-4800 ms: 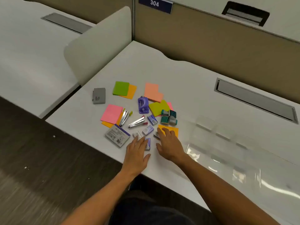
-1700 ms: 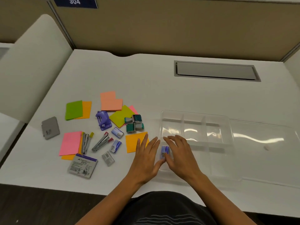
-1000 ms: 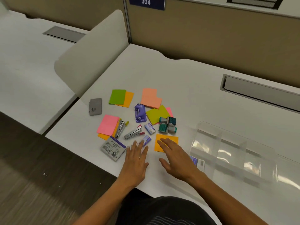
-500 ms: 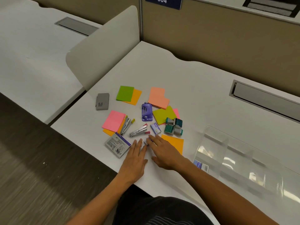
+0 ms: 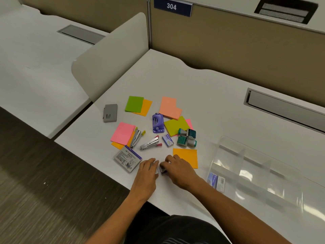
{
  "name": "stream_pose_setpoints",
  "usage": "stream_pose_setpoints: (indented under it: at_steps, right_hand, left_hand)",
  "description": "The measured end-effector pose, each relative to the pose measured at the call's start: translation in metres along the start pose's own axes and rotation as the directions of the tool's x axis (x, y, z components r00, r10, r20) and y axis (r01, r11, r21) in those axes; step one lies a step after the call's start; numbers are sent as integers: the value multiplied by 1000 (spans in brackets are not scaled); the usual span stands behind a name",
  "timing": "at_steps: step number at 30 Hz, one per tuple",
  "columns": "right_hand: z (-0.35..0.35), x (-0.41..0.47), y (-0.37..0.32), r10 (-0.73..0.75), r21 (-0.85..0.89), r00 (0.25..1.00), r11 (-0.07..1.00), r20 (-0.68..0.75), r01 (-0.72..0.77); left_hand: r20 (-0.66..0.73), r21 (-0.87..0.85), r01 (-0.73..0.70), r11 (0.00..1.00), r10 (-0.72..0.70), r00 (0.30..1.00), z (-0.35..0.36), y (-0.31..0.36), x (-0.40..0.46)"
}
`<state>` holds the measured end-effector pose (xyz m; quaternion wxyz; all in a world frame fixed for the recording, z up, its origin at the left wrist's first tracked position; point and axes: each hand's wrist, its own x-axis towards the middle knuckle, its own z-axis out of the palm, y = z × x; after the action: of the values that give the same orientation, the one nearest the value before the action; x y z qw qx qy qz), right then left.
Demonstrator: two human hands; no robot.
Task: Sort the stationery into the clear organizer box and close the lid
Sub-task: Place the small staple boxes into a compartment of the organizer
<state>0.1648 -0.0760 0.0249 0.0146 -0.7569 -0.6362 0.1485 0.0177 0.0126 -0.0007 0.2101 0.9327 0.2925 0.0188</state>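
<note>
My left hand and right hand lie close together near the desk's front edge. Between them are small staple boxes. My right fingers curl round one, and my left fingers lie straight against the other. The clear organizer box stands open to the right, with two small boxes in its near-left compartment. Loose stationery lies beyond my hands: an orange sticky note, a purple staple box, teal stamps, two silver staplers and a purple punch.
A larger printed box lies just left of my left hand. Pink, green, salmon and yellow-green notes and a grey case are spread further back. A curved divider panel stands at the desk's left.
Both hands reached from the organizer back to the pile, met at the small staple boxes and drew them toward the desk's front edge. Two small boxes now lie in the organizer.
</note>
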Motion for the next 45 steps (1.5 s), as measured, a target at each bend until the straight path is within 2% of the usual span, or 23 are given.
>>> stream_pose_setpoints:
  at_steps: [5,8,10,14,19,23,26,30,35,45]
  right_hand:
    - [8,-11,-4,51,76,999,996,-18,-50]
    - [1,-22,-6,140,216,990,967,-21,-133]
    - [-8,-32,-6,216,320,976,927,-28,-196]
    - [-22,-58,-3,311,422,949,867,-42,-266]
    - [-30,-96,1,475,580,874,743,-104,-334]
    - [-27,-121,13,569,591,803,714,-177,-376]
    - [-24,-139,22,646,623,744,655,-170,-427]
    - [-20,-162,32,711,682,682,585,-172,-438]
    - [-13,-178,39,778,650,612,541,-144,-534]
    - [-24,-172,33,782,469,617,578,-86,-668]
  left_hand:
    - [-9,-194,7,981,-9,1000,-9,-1,-2]
    - [-33,-290,15,957,-26,999,-19,1,-1]
    - [-60,-302,-13,953,-6,998,-25,6,1]
    - [-84,-320,-101,942,78,993,-34,23,4]
    - [-85,-346,-198,917,180,980,-39,52,11]
    - [-52,-349,-237,907,234,971,-33,74,21]
    - [-22,-341,-313,886,326,945,-28,92,26]
    - [55,-388,-347,854,397,916,-19,120,27]
    - [132,-389,-398,831,478,868,-4,142,25]
    - [217,-285,-489,824,553,804,10,151,29]
